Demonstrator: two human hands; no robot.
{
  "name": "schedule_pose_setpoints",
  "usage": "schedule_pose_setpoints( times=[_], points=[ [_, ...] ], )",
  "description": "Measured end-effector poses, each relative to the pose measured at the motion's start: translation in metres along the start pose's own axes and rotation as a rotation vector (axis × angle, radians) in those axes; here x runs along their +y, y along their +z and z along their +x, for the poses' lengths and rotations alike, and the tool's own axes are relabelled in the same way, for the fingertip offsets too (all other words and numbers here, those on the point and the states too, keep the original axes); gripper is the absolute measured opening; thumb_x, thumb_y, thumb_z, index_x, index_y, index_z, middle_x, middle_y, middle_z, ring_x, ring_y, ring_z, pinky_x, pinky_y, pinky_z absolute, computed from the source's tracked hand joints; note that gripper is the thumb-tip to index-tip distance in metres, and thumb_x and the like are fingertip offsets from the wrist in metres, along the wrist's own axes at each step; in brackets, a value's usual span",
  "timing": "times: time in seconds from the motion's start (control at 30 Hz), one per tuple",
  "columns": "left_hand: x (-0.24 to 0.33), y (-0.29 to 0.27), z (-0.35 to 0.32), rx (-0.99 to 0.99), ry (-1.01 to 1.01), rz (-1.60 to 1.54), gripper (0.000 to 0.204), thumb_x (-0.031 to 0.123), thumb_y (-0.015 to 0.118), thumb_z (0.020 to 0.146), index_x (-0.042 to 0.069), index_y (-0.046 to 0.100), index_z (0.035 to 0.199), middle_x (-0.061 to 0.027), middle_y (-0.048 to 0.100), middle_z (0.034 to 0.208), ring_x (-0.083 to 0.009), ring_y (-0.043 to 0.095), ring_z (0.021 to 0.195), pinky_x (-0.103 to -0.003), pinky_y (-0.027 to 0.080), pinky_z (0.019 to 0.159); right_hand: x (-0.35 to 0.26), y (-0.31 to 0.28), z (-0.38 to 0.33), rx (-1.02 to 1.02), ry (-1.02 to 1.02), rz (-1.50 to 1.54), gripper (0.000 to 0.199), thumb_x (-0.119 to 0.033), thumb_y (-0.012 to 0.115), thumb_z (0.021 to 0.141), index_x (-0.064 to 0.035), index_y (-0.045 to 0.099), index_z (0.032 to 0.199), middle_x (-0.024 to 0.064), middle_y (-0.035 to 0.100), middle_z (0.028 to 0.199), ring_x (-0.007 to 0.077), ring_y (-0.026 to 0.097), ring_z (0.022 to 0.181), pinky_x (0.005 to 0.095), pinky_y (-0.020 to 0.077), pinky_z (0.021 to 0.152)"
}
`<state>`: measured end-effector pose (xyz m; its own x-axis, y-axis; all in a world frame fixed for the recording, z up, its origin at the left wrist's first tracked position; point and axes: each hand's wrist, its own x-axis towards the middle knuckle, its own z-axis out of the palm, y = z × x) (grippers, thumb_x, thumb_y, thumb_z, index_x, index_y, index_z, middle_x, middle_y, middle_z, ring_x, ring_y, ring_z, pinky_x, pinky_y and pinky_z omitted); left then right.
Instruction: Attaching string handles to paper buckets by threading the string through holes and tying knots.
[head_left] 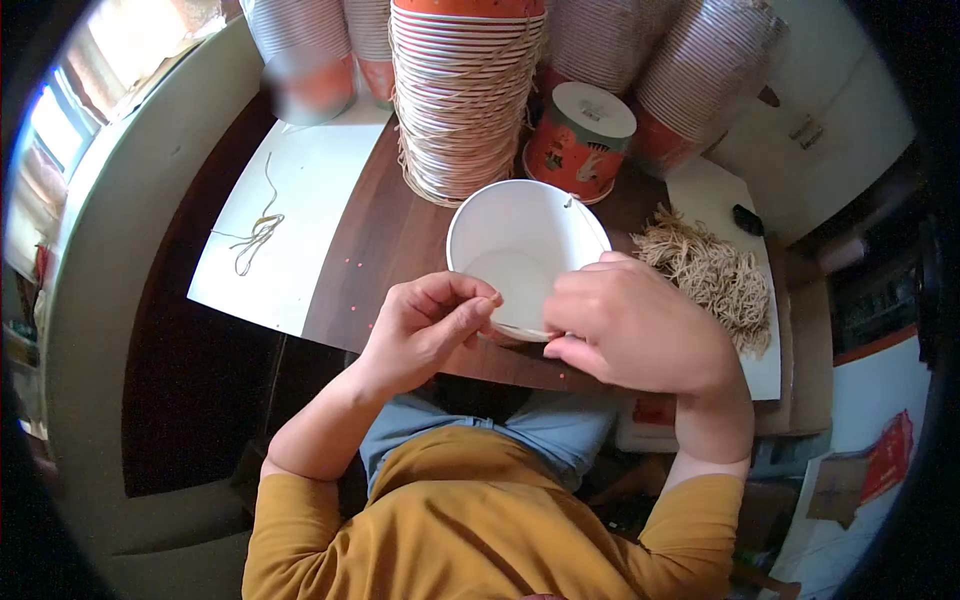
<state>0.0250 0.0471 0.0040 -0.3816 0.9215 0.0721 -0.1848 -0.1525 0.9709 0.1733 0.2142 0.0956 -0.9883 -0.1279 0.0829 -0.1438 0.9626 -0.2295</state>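
A white-lined paper bucket (485, 222) stands on the table in front of me, its mouth tilted toward me. A thin string (592, 222) passes through a small hole at the far right of its rim and runs down under my right hand. My right hand (640, 320) is closed on the string, with its fingertips at the near right rim. My left hand (430, 325) is pinched, thumb against forefinger, at the near left rim. Whatever lies between its fingertips is too small to make out.
A tall stack of orange buckets with strings (465, 110) rises behind. Beside it stands an upturned orange bucket (575, 150). Wrapped bucket stacks (700, 75) line the back. A heap of cut strings (705, 270) lies at right, a few loose strings (258, 240) on the left white sheet (300, 200).
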Motion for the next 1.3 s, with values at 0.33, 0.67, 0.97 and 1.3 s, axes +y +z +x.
schedule_pose_setpoints(
  times=[0.33, 0.67, 0.97, 1.3],
  points=[
    [0.005, 0.012, -0.001, -0.147, -0.035, -0.005, 0.017, 0.011, 0.063, 0.091, -0.004, 0.064, 0.099, -0.0042, 0.066, 0.087, -0.0071, 0.059, 0.077, -0.021, 0.049, 0.069, 0.022, 0.007, 0.055, 0.384, -0.158, 0.125, 0.016, -0.015, 0.068, 0.076, -0.0028, 0.063, 0.084, 0.0119, 0.059, 0.086, 0.0300, 0.057, 0.080, 0.0388, 0.0451, 0.073],
    [0.000, -0.008, -0.010, -0.150, 0.052, 0.148, 0.010, 0.006, 0.063, 0.090, -0.003, 0.064, 0.096, -0.0059, 0.068, 0.086, -0.0049, 0.060, 0.073, -0.018, 0.049, 0.061, -0.008, 0.059, -0.016, 0.574, 0.073, 0.361, 0.011, -0.004, 0.066, 0.072, -0.0055, 0.065, 0.083, 0.0052, 0.061, 0.078, 0.0236, 0.059, 0.073, 0.0338, 0.0430, 0.070],
    [-0.001, -0.007, -0.006, -0.162, 0.126, 0.118, 0.010, 0.003, 0.063, 0.089, -0.004, 0.065, 0.097, -0.0041, 0.067, 0.084, -0.0040, 0.058, 0.072, -0.018, 0.047, 0.060, -0.007, 0.075, 0.004, 0.540, 0.032, 0.322, 0.016, -0.011, 0.070, 0.071, -0.0097, 0.065, 0.086, 0.0032, 0.057, 0.095, 0.0237, 0.054, 0.088, 0.0382, 0.0386, 0.082],
    [0.004, 0.009, -0.027, 0.076, 0.552, 0.927, 0.017, -0.002, 0.072, 0.073, 0.003, 0.066, 0.088, -0.0088, 0.067, 0.080, -0.0181, 0.060, 0.060, -0.024, 0.045, 0.055, -0.057, 0.101, -0.020, 0.818, 0.177, 0.071, 0.019, -0.005, 0.071, 0.073, -0.0062, 0.063, 0.091, 0.0040, 0.054, 0.085, 0.0201, 0.056, 0.069, 0.0340, 0.0413, 0.060]
  ],
)
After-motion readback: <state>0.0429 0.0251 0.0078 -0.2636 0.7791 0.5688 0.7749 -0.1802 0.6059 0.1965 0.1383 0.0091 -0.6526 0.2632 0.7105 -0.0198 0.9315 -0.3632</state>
